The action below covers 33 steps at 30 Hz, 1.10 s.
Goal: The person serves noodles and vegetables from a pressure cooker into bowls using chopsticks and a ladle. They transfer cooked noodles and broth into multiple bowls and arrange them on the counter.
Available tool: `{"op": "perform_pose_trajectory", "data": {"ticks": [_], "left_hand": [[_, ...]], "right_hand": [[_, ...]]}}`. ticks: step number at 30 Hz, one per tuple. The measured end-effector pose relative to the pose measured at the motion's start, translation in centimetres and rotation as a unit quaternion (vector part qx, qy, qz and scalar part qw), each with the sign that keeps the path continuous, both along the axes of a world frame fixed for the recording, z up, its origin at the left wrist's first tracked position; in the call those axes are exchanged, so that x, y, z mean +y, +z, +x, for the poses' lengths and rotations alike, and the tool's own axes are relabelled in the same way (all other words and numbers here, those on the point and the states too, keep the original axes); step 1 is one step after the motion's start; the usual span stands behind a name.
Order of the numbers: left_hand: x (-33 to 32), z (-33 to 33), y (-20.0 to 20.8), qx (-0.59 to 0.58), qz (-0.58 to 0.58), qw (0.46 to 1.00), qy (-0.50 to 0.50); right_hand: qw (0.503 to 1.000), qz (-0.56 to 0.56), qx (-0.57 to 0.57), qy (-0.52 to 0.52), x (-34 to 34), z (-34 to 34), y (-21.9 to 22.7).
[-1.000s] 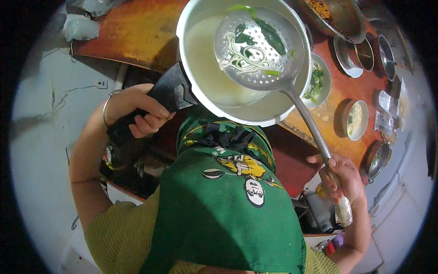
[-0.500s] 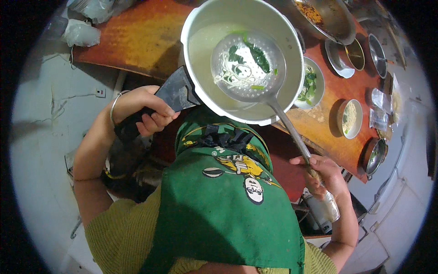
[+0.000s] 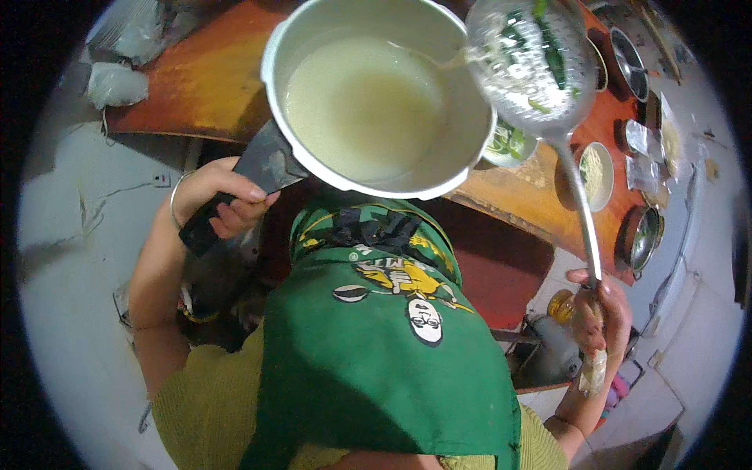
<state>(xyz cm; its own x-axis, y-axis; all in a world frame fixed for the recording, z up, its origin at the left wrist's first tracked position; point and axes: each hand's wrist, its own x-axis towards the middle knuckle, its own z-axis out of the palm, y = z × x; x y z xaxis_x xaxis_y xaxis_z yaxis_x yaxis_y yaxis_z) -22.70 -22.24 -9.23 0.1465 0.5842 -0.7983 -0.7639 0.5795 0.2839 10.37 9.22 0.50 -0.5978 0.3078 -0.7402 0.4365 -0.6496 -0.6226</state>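
Observation:
My left hand (image 3: 227, 200) is closed round the black handle (image 3: 270, 163) of a deep silver metal pot (image 3: 278, 98), held up in front of me with cloudy pale broth (image 3: 360, 110) inside. My right hand (image 3: 605, 309) grips the long handle of a metal skimmer (image 3: 576, 176), its end wrapped in something pale. Thin white noodles and green leaves (image 3: 552, 59) lie in the skimmer's perforated bowl, slightly blurred, just beyond the pot's right rim. Partly hidden below them, a white bowl (image 3: 523, 154) with greens stands on the table.
On the orange-brown wooden table (image 3: 211, 70) a bowl of noodles (image 3: 597, 176) stands to the right. Beside it are a metal bowl (image 3: 645, 239), clear packets (image 3: 641, 174) and another metal bowl (image 3: 629, 63) farther back. Plastic bags (image 3: 117, 84) sit at the far left edge.
The skimmer with noodles and greens has moved right, from over the pot to beyond its right rim. The pot has shifted a little left and away from me.

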Motion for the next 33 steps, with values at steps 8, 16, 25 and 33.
{"op": "perform_pose_trajectory", "data": {"ticks": [8, 16, 25, 33], "left_hand": [[-1.2, 0.2, -1.3, 0.007, -0.007, 0.997, 0.074], [-2.2, 1.0, -2.1, -0.003, -0.039, 0.995, 0.097], [-2.1, 1.3, -2.0, 0.000, -0.026, 0.995, 0.094], [0.1, 1.5, -0.1, -0.036, -0.005, 0.999, 0.027]], "right_hand": [[0.975, 0.198, -0.035, -0.094, -1.0, 1.9, 1.3], [0.795, 0.508, -0.303, 0.138, -2.2, 3.0, -11.6], [0.672, 0.642, -0.299, 0.214, -4.7, 4.3, -13.6], [0.726, 0.636, -0.203, 0.167, -3.3, 4.5, -9.6]]}}
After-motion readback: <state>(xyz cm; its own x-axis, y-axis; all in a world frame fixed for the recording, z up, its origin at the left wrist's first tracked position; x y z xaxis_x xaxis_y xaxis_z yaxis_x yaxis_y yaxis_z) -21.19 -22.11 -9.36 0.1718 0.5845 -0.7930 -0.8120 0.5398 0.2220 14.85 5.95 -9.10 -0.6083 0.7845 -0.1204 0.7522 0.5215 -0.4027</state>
